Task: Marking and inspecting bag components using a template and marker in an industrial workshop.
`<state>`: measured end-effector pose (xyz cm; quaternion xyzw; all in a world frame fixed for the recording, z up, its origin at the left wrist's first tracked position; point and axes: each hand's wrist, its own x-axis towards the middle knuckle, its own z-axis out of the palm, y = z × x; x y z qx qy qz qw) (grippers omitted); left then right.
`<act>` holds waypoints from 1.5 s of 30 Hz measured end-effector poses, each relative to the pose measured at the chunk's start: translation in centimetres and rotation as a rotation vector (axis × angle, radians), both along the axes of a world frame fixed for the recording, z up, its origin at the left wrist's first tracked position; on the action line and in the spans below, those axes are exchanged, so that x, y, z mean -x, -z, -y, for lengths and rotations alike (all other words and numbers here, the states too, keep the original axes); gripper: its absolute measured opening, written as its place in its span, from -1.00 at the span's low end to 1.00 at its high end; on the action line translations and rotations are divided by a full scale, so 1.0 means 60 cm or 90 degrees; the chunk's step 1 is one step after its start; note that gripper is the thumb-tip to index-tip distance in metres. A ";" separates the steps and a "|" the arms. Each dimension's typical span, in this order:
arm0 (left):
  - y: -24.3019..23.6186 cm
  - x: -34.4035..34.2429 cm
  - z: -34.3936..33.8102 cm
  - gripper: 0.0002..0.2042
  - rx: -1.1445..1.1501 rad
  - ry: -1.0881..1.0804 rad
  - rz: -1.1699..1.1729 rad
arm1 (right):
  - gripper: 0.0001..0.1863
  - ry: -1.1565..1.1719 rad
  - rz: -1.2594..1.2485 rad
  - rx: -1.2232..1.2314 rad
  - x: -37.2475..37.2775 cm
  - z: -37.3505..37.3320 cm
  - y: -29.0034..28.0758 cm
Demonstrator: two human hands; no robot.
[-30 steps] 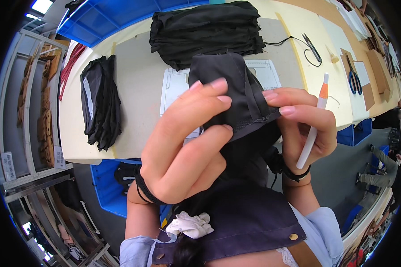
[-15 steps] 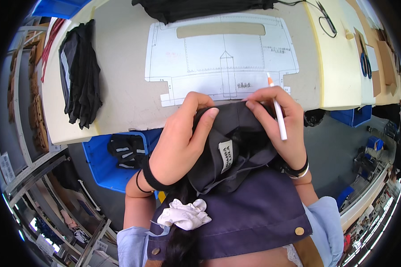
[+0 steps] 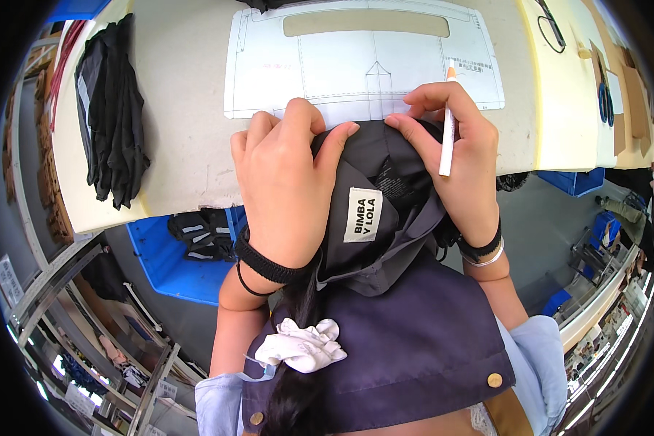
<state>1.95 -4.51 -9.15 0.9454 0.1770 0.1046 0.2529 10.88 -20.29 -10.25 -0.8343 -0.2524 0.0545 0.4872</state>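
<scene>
Between my hands is a black fabric piece [image 3: 407,211], gathered into an open, pouch-like shape, with a white sewn-on label [image 3: 362,215] facing up. My left hand [image 3: 280,182] grips its far edge at the left, thumb on top. At the right, my right hand [image 3: 469,152] pinches the same edge between thumb and fingers. A white pen [image 3: 447,142] with an orange band is also tucked in my right hand, its tip pointing away from me. The fabric's far edge overlaps the near part of a white paper pattern [image 3: 265,80] with drawn lines and a slot.
On the table's left lies a pile of black fabric [image 3: 112,112]. A blue crate [image 3: 174,265] with dark pieces stands below the table. Blue-handled scissors [image 3: 604,102] and a dark tool [image 3: 552,29] lie at the right. Metal shelving [image 3: 40,280] rises at the left.
Both hands and the black fabric piece have moved farther forward over the paper pattern, covering its near edge. The label has turned more face-up. The pen is still in my right hand.
</scene>
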 end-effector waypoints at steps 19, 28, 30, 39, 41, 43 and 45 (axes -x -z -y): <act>-0.062 0.048 0.029 -0.44 0.360 0.249 -0.068 | -0.76 0.017 0.017 0.046 0.008 -0.008 0.001; 0.022 0.032 0.058 -0.43 -0.128 0.238 0.003 | -0.75 0.022 0.091 0.093 0.011 -0.008 0.002; 0.021 0.034 0.057 -0.43 -0.141 0.256 -0.002 | -0.74 0.029 0.131 0.139 0.013 -0.007 0.002; 0.014 0.031 0.064 -0.42 -0.126 0.239 -0.026 | -0.69 0.028 0.075 0.034 0.005 0.002 0.019; 0.014 0.029 0.064 -0.40 -0.123 0.234 -0.029 | -0.70 0.022 0.046 0.017 0.005 0.005 0.019; 0.012 0.029 0.067 -0.40 -0.138 0.231 -0.037 | -0.71 0.022 0.033 0.007 0.006 0.007 0.020; 0.012 0.029 0.071 -0.39 -0.146 0.227 -0.049 | -0.71 0.022 0.021 -0.003 0.006 0.009 0.020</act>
